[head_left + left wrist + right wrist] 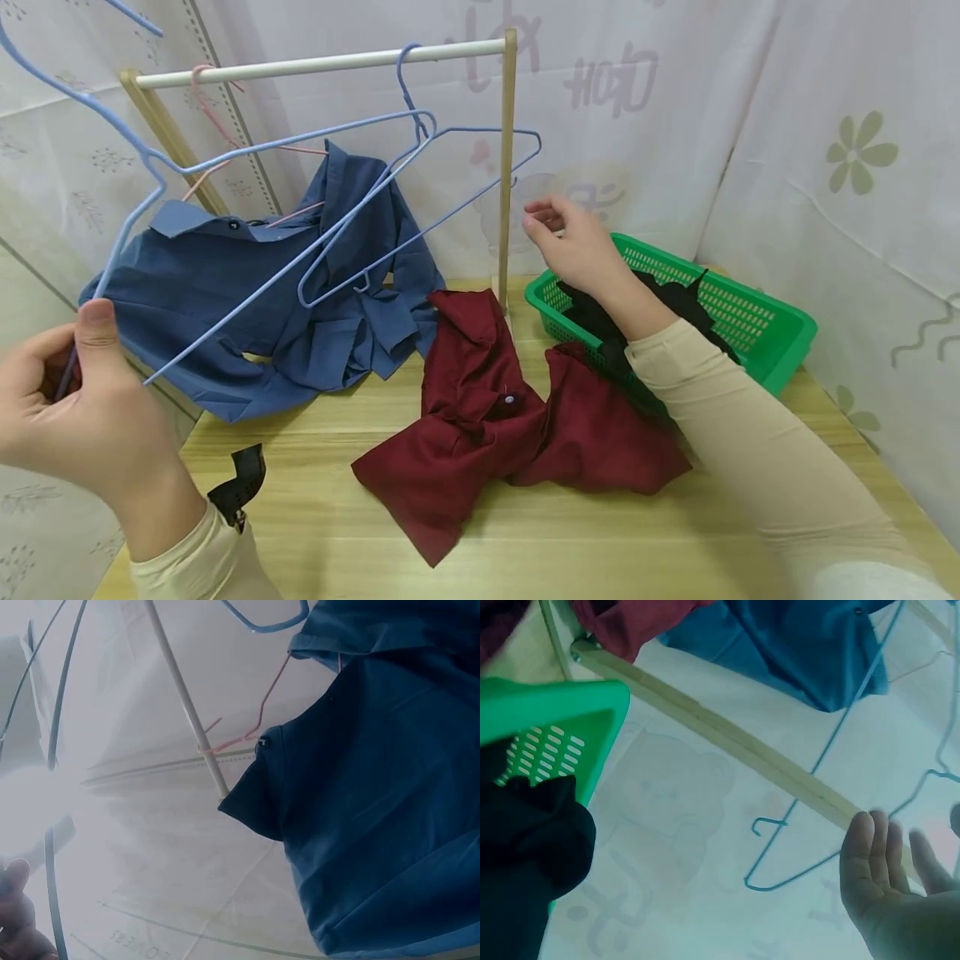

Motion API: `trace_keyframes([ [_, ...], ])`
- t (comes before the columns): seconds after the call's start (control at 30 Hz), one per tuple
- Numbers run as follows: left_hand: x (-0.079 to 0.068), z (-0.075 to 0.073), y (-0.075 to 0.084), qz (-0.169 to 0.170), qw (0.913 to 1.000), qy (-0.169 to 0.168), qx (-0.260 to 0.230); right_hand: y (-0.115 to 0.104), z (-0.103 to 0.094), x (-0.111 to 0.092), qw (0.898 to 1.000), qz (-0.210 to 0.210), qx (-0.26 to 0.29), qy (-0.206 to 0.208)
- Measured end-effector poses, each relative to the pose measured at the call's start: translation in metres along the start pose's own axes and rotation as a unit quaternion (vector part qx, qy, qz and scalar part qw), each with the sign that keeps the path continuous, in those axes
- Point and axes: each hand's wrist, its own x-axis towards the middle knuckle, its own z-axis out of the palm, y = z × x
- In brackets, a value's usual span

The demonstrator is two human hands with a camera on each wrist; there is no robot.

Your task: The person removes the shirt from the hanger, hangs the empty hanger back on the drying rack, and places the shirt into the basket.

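Note:
In the head view my left hand (93,400) grips a light blue hanger (255,148) by one lower corner, thumb pressed over it. The hanger is tilted, its hook up at the top left. My right hand (573,242) is raised beside the rack's right post, fingers loosely bent with nothing in them. The right wrist view shows that hand (885,877) with its fingers extended. Below lies a dark red shirt (480,442), crumpled on the table, one white button showing. A blue shirt (225,283) hangs on a pink hanger (217,117) at the left.
A small rack with a white rail (322,63) and wooden posts stands at the back. Another blue hanger (487,190) hangs from the rail. On the right, a green basket (787,333) holds black cloth (675,300). A patterned white curtain (825,83) closes off the back.

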Motion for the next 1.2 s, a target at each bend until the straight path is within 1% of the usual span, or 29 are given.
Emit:
trace_keyframes([
  [0.1, 0.008, 0.003, 0.004, -0.021, 0.9996, 0.001, -0.018, -0.004, 0.003, 0.023, 1.0, 0.013, 0.004, -0.002],
  [0.13, 0.011, 0.004, 0.003, -0.019, 0.9997, 0.002, -0.015, -0.005, 0.005, 0.029, 1.0, 0.02, 0.005, -0.006],
  [0.2, 0.018, 0.005, 0.001, -0.031, 0.9994, 0.009, -0.015, -0.007, 0.008, 0.042, 0.999, 0.03, 0.005, -0.015],
  [0.27, 0.025, 0.005, -0.002, -0.039, 0.9992, 0.012, -0.002, -0.008, 0.013, 0.052, 0.999, 0.04, 0.012, -0.022],
  [0.33, 0.032, 0.006, -0.006, -0.046, 0.9988, 0.012, 0.01, -0.009, 0.016, 0.059, 0.999, 0.043, 0.021, -0.023],
  [0.43, 0.04, 0.008, -0.006, -0.062, 0.9978, 0.011, 0.02, -0.008, 0.022, 0.067, 0.998, 0.044, 0.04, -0.017],
  [0.5, 0.042, 0.009, -0.004, -0.068, 0.9975, 0.005, 0.019, -0.008, 0.025, 0.069, 0.998, 0.041, 0.05, -0.015],
  [0.6, 0.043, 0.014, 0.0, -0.065, 0.9978, 0.0, 0.007, -0.006, 0.03, 0.072, 0.998, 0.033, 0.062, -0.009],
  [0.73, 0.043, 0.02, -0.002, -0.034, 0.9992, -0.008, 0.018, -0.003, 0.035, 0.077, 0.998, 0.026, 0.057, 0.014],
  [0.8, 0.043, 0.022, -0.007, -0.019, 0.9991, -0.009, 0.036, -0.001, 0.038, 0.08, 0.998, 0.026, 0.051, 0.026],
  [0.93, 0.044, 0.024, -0.015, 0.0, 0.9975, -0.02, 0.068, 0.001, 0.043, 0.086, 0.998, 0.033, 0.042, 0.032],
  [0.97, 0.045, 0.024, -0.017, 0.005, 0.9966, -0.022, 0.079, 0.002, 0.044, 0.087, 0.998, 0.033, 0.042, 0.033],
  [1.03, 0.047, 0.027, -0.021, 0.027, 0.9938, -0.024, 0.105, 0.003, 0.046, 0.089, 0.998, 0.036, 0.041, 0.036],
  [1.2, 0.049, 0.041, -0.027, 0.082, 0.9848, -0.021, 0.152, 0.012, 0.048, 0.095, 0.998, 0.036, 0.026, 0.054],
])
